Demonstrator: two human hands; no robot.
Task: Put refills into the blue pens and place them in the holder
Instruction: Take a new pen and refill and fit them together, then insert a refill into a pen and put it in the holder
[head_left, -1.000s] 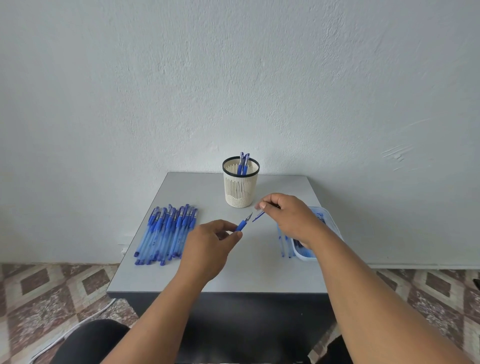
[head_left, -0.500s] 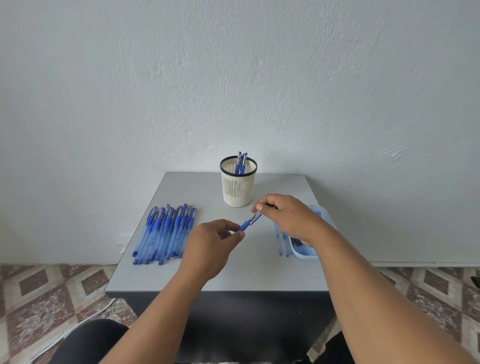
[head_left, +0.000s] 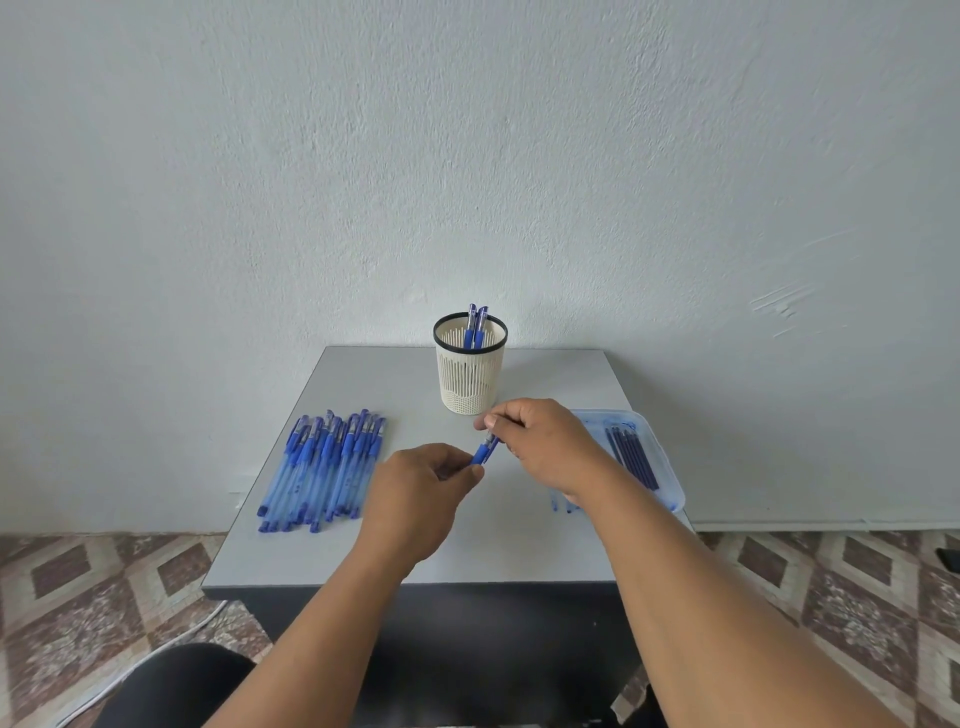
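Observation:
A blue pen (head_left: 485, 450) hangs between my two hands over the middle of the grey table (head_left: 498, 540). My left hand (head_left: 421, 491) grips its lower end, which the fingers hide. My right hand (head_left: 545, 441) pinches the upper end, and the two hands nearly touch. Behind them stands the cream mesh holder (head_left: 470, 376) with two blue pens (head_left: 475, 325) upright in it. A row of several blue pens (head_left: 322, 467) lies on the table's left side. Dark refills (head_left: 631, 457) lie in a clear tray (head_left: 670, 478) on the right.
A few loose pen parts (head_left: 563, 503) lie beside the tray's left edge, partly under my right forearm. The table stands against a white wall (head_left: 467, 156). Patterned floor tiles (head_left: 78, 582) and a white cable (head_left: 156, 660) lie below it on the left.
My right hand has moved in toward my left. The gap between the piece it held and the pen has closed, and now only a short blue stretch shows between the hands.

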